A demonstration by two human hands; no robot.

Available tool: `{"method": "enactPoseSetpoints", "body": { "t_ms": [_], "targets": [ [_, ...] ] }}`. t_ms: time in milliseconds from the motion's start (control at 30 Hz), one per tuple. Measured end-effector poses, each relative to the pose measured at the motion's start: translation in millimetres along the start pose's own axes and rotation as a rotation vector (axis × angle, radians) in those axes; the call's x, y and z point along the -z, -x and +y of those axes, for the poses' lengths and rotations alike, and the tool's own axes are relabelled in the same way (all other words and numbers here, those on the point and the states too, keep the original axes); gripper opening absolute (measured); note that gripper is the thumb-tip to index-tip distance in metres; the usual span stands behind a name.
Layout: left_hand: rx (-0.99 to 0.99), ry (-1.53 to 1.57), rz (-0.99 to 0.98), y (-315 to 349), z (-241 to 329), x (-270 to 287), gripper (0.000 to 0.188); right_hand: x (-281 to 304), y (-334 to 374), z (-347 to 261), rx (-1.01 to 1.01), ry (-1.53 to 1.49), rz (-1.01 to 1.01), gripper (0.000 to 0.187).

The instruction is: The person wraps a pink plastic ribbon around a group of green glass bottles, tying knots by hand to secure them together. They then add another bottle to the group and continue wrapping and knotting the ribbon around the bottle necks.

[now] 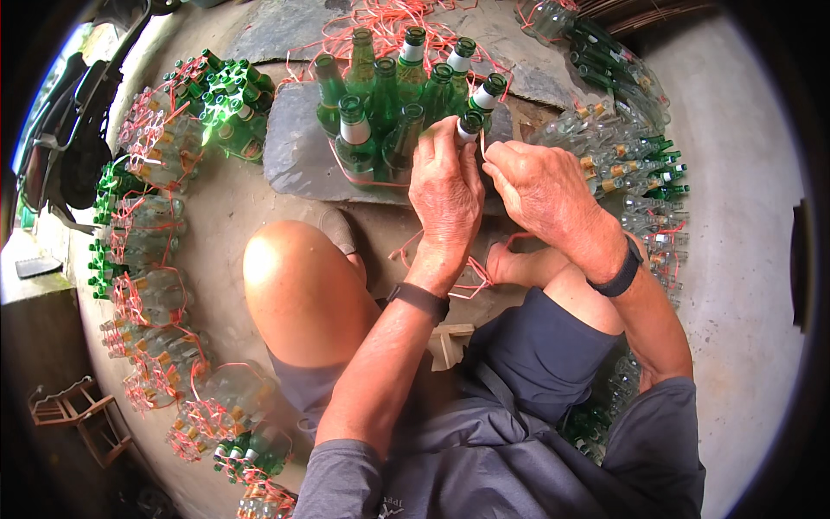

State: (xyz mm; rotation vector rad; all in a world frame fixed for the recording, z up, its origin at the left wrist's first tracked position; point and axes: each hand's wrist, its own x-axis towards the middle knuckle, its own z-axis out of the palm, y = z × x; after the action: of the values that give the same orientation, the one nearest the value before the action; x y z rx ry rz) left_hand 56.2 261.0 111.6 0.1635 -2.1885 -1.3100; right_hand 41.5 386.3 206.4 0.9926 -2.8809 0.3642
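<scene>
Several green glass bottles (386,104) stand upright in a tight cluster on a dark stone slab (290,156). Some have white neck labels. A pink plastic cord (372,182) runs low around the cluster's near side. My left hand (445,186) is closed at the neck of the nearest right bottle (469,126), its fingers hiding the body. Just right of that neck, my right hand (549,192) pinches a thin pale strip of cord (483,145). How the strip continues behind my fingers is hidden.
Loose pink cord (393,28) lies heaped behind the slab. Tied bundles of clear bottles (160,216) line the left, beside a green bottle bundle (233,112). More clear bottles (618,160) lie at the right. A wooden frame (82,415) stands lower left, a motorbike (73,130) upper left.
</scene>
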Motion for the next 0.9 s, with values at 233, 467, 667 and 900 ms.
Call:
{"method": "enactPoseSetpoints", "body": {
  "t_ms": [233, 467, 667, 900],
  "targets": [
    [-0.016, -0.014, 0.006, 2, -2, 3, 0.033, 5, 0, -10, 0.005, -0.068, -0.035, 0.009],
    [-0.127, 0.01, 0.125, 11, 6, 16, 0.042, 12, -6, -15, -0.012, -0.151, -0.009, 0.017],
    [-0.173, 0.206, -0.045, 14, 4, 22, 0.039, 18, -7, -16, 0.02, -0.218, -0.027, 0.013],
    [-0.155, 0.338, -0.016, 9, 5, 26, 0.026, 42, -3, -10, -0.036, -0.4, -0.132, 0.015]
  ]
}}
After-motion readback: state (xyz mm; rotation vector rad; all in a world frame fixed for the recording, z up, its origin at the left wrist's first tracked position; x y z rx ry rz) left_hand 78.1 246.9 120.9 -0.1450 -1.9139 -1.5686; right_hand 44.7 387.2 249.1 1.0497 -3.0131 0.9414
